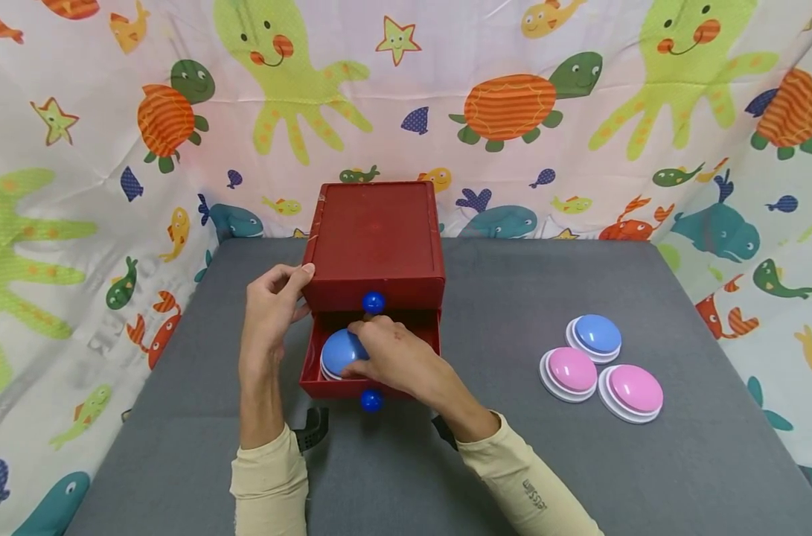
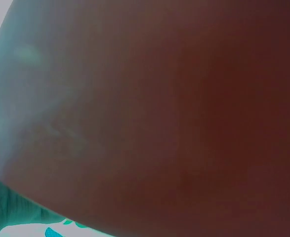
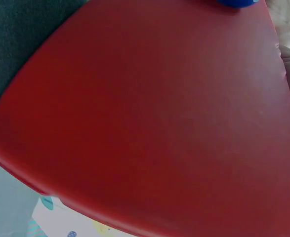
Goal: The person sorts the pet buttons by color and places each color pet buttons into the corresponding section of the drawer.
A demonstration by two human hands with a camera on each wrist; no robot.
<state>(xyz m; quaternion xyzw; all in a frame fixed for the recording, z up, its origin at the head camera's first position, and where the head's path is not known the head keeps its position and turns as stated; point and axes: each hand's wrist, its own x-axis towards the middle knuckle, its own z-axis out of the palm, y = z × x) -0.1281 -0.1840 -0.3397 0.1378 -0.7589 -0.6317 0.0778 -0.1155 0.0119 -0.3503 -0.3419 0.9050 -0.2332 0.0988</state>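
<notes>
**Right hand on a blue dome in the open lower drawer**

A red box (image 1: 375, 231) stands toward the back of the grey surface (image 1: 647, 298), left of centre. Its lower drawer (image 1: 335, 389) is pulled out, while the upper one (image 1: 339, 295) is closed; each has a blue knob on its front, the upper knob (image 1: 373, 302) and the lower knob (image 1: 371, 400).

A blue dome (image 1: 341, 351) on a white base sits inside the lower drawer, at the left. The right hand (image 1: 395, 353) reaches in from the right and grips it, thumb at the near side and fingers at the far side. The left hand (image 1: 272, 305), fingers bent, holds the box at its front left corner, near the top.

Well to the right, three more domes on white bases stand in a close group: a second blue dome (image 1: 596, 335) at the back, a pink dome (image 1: 571, 369) nearer on the left and another pink dome (image 1: 636, 388) nearer on the right.

Pale sleeves (image 1: 269, 476) cover both forearms. A white cloth (image 1: 439, 45) printed with sea animals hangs behind and along both sides.
</notes>
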